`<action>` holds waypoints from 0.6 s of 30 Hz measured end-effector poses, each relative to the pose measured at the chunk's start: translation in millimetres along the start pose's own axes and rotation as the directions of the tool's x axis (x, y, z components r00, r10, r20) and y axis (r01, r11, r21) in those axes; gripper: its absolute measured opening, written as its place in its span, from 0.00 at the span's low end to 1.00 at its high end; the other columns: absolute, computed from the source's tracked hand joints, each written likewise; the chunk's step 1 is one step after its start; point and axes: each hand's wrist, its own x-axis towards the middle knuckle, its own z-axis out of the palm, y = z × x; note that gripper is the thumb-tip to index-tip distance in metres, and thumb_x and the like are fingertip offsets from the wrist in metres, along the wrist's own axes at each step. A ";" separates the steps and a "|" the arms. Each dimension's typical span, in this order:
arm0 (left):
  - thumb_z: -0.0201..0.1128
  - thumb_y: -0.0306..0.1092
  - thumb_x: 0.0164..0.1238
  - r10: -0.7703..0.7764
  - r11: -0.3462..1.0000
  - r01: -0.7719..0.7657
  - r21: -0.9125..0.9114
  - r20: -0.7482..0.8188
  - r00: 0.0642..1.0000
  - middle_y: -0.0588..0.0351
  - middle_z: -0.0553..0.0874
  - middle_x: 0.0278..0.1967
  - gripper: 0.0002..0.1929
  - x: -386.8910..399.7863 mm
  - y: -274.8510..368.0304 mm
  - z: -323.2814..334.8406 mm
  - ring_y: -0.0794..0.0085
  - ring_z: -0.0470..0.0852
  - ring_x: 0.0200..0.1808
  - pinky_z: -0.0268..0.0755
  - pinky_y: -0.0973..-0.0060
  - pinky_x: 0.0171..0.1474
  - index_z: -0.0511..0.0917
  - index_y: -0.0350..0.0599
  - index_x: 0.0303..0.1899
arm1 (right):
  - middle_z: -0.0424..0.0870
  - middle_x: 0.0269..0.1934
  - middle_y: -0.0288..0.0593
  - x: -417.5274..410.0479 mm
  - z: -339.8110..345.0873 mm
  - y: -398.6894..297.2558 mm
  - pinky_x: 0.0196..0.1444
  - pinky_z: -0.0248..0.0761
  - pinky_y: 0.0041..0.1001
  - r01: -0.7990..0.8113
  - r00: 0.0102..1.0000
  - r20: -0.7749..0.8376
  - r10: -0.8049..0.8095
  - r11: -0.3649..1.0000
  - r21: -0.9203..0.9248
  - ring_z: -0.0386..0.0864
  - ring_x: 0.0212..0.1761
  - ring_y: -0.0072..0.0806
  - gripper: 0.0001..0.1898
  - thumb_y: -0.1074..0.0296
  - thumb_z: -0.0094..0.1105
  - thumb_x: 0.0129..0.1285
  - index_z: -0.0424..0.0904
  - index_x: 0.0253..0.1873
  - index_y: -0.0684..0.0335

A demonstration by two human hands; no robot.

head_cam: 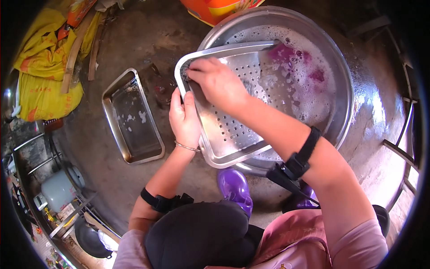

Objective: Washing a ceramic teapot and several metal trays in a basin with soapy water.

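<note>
My left hand grips the near-left rim of a perforated stainless steel tray, which lies tilted with its right part in soapy water. My right hand presses a dark scouring pad into the tray's upper left corner; its fingers partly cover the pad. A large round metal basin holds the suds and a purple cloth-like thing beside the tray's far end. On the floor left of my hands stands a rectangular metal pan with patches of foam inside.
A small dark round object lies between the pan and the tray. Yellow sacks and wood strips are at the upper left. A gas cylinder and a black wok stand lower left. Purple boots are close to the basin.
</note>
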 end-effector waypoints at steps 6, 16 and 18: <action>0.57 0.27 0.66 -0.143 0.967 0.158 -0.201 0.084 0.986 0.58 0.83 0.36 0.14 1.0 1.2 -2.9 0.85 0.79 0.33 0.70 0.86 0.34 0.71 0.36 0.52 | 0.79 0.46 0.35 -35.5 -23.7 31.3 0.50 0.70 0.34 -0.404 0.914 -0.158 0.375 0.881 -0.246 0.75 0.48 0.36 0.12 0.71 0.52 0.56 0.81 0.44 0.56; 0.53 0.18 0.62 -0.126 0.966 0.160 -0.202 0.169 0.978 0.58 0.82 0.42 0.17 9.4 47.5 -23.7 0.80 0.79 0.41 0.70 0.83 0.46 0.72 0.33 0.53 | 0.74 0.51 0.49 -59.3 -88.9 54.2 0.47 0.72 0.33 -0.524 0.822 -0.198 0.534 0.845 0.105 0.76 0.42 0.43 0.25 0.67 0.63 0.51 0.71 0.56 0.60; 0.53 0.17 0.63 -0.044 0.969 0.098 -0.229 0.231 0.972 0.57 0.81 0.45 0.19 13.2 75.7 -32.0 0.80 0.79 0.44 0.69 0.82 0.49 0.69 0.32 0.56 | 0.74 0.50 0.51 -35.7 -109.0 32.9 0.46 0.72 0.32 -0.478 0.822 -0.282 0.495 0.869 0.132 0.77 0.40 0.43 0.28 0.66 0.66 0.49 0.70 0.57 0.61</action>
